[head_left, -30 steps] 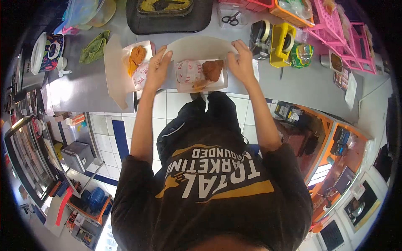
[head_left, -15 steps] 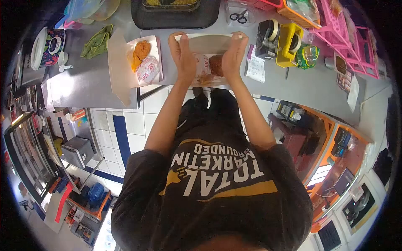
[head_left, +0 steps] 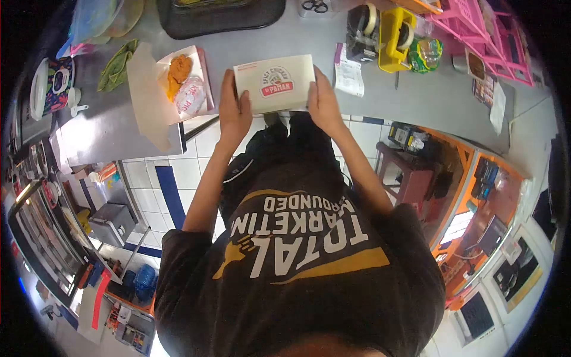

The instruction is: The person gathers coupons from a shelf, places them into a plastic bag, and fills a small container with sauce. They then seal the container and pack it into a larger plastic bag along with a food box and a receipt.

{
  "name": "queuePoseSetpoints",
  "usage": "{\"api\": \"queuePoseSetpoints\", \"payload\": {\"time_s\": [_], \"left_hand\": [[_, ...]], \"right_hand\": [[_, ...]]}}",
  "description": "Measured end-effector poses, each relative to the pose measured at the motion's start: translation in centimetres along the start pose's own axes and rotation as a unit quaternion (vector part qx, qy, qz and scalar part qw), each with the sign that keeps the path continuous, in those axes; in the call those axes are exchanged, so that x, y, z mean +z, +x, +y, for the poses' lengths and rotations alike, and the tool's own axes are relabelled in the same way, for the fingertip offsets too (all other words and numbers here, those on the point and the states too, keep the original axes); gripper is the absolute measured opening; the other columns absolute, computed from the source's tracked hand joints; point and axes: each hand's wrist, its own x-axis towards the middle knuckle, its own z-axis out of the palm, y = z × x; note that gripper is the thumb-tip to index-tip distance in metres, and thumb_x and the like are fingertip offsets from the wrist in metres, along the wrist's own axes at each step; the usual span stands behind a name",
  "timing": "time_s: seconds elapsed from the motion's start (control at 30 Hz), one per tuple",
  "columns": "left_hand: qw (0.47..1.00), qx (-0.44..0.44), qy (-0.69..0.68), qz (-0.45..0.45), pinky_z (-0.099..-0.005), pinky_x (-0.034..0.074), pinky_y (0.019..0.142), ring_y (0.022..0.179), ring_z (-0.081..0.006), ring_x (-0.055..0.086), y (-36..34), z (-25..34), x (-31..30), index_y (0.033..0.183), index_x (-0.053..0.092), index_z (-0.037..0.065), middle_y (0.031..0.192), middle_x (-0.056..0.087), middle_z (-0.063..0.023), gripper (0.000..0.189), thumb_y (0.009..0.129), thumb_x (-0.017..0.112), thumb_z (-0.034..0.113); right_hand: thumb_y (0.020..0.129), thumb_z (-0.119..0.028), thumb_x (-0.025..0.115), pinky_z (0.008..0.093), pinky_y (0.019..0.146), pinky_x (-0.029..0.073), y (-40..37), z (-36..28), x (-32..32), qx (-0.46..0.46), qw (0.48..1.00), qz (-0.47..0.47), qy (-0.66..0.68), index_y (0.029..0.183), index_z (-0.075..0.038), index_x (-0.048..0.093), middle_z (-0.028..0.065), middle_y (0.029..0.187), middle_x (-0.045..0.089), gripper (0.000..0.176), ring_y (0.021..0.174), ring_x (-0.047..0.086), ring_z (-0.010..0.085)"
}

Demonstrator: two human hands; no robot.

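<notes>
Your left hand [head_left: 235, 112] and right hand [head_left: 322, 102] each close around one short end of the closed white meal box [head_left: 275, 83], at the near edge of the grey tabletop [head_left: 416, 101]. An open box [head_left: 178, 83] with fried chicken lies to its left and a receipt [head_left: 348, 62] to its right.

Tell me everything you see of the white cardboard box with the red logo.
The white cardboard box is flat, rectangular and closed, its lid printed with a round red logo. It lies at the near edge of the grey counter. The left hand and right hand grip its two short sides.
</notes>
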Motion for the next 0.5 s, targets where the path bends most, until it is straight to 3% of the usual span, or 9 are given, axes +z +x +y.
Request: {"api": "queuePoseSetpoints", "payload": {"time_s": [0.03, 0.07, 0.17, 0.2, 0.27, 0.37, 0.4, 0.5], "left_hand": [[0.999, -0.027, -0.034, 0.029, -0.0414, 0.036, 0.111, 0.13, -0.0396, 0.049, 0.0, 0.5, 0.7, 0.14, 0.043, -0.004, 0.143, 0.046, -0.026, 0.045, 0.097, 0.049, 0.006], [0.995, -0.086, -0.042, -0.004, -0.0374, 0.035, 0.111, 0.129, -0.0348, 0.051, -0.3, 0.9, 0.6, 0.144, 0.04, -0.006, 0.142, 0.049, -0.024, 0.047, 0.099, 0.046, 0.008], [0.968, -0.16, -0.194, 0.007, -0.0356, 0.038, 0.108, 0.128, -0.0279, 0.052, 0.2, 0.9, 0.1, 0.143, 0.042, -0.006, 0.139, 0.053, -0.0208, 0.046, 0.099, 0.046, 0.008], [0.964, -0.179, -0.194, 0.019, -0.0319, 0.043, 0.101, 0.119, -0.0207, 0.057, 0.5, 1.2, -0.3, 0.138, 0.049, -0.007, 0.13, 0.061, -0.0163, 0.042, 0.098, 0.048, 0.006], [0.964, -0.2, -0.178, 0.002, -0.0306, 0.045, 0.097, 0.11, -0.0186, 0.06, 1.1, 1.4, -1.3, 0.133, 0.055, -0.008, 0.122, 0.065, -0.0148, 0.038, 0.098, 0.05, 0.006], [0.955, -0.251, -0.16, -0.004, -0.0264, 0.048, 0.088, 0.095, -0.0128, 0.062, 2.5, 2.6, -2.6, 0.122, 0.065, -0.008, 0.105, 0.071, -0.0092, 0.032, 0.098, 0.057, 0.013], [0.95, -0.266, -0.161, -0.01, -0.026, 0.048, 0.086, 0.093, -0.012, 0.062, 2.9, 2.9, -3.2, 0.121, 0.066, -0.007, 0.104, 0.071, -0.0085, 0.033, 0.098, 0.058, 0.015], [0.938, -0.307, -0.154, -0.038, -0.0236, 0.046, 0.078, 0.085, -0.0087, 0.058, 3.8, 3.0, -4.3, 0.118, 0.068, -0.006, 0.098, 0.07, -0.0047, 0.037, 0.098, 0.061, 0.024]], "right_hand": [[0.098, -0.008, 0.044, 0.0442, 0.106, 0.04, -0.2, 0.7, 0.4, -0.01, 0.999, 0.008, 0.048, 0.137, 0.007, 0.044, 0.0299, 0.13, 0.053, 0.042, 0.123, 0.051, 0.0447], [0.101, -0.01, 0.041, 0.0372, 0.108, 0.039, -0.4, 1.4, 0.5, 0.014, 0.998, -0.006, 0.065, 0.143, 0.005, 0.041, 0.0256, 0.137, 0.053, 0.045, 0.127, 0.053, 0.0327], [0.099, -0.008, 0.042, 0.0342, 0.105, 0.041, 0.1, 1.9, 0.4, 0.042, 0.993, 0.014, 0.105, 0.14, 0.005, 0.046, 0.0227, 0.132, 0.058, 0.043, 0.121, 0.057, 0.0268], [0.099, -0.01, 0.043, 0.0333, 0.103, 0.042, 0.4, 1.6, 0.1, 0.063, 0.993, 0.002, 0.099, 0.138, 0.005, 0.049, 0.0218, 0.128, 0.061, 0.042, 0.117, 0.058, 0.0256], [0.099, -0.012, 0.045, 0.0315, 0.1, 0.044, 1.3, 0.3, -1.1, 0.106, 0.99, -0.023, 0.086, 0.133, 0.005, 0.054, 0.02, 0.122, 0.065, 0.04, 0.111, 0.061, 0.0234], [0.096, -0.023, 0.047, 0.0372, 0.096, 0.049, 3.3, -2.7, -3.5, 0.2, 0.973, -0.042, 0.112, 0.12, 0.007, 0.062, 0.0288, 0.104, 0.068, 0.041, 0.105, 0.066, 0.037], [0.096, -0.03, 0.046, 0.0372, 0.092, 0.049, 3.6, -2.6, -3.4, 0.18, 0.976, -0.014, 0.123, 0.113, 0.007, 0.065, 0.0277, 0.099, 0.069, 0.044, 0.1, 0.067, 0.036], [0.101, -0.03, 0.042, 0.0308, 0.093, 0.048, 4.9, -2.2, -4.4, 0.267, 0.948, -0.108, 0.133, 0.124, 0.005, 0.062, 0.0147, 0.108, 0.069, 0.047, 0.101, 0.063, 0.0202]]}}
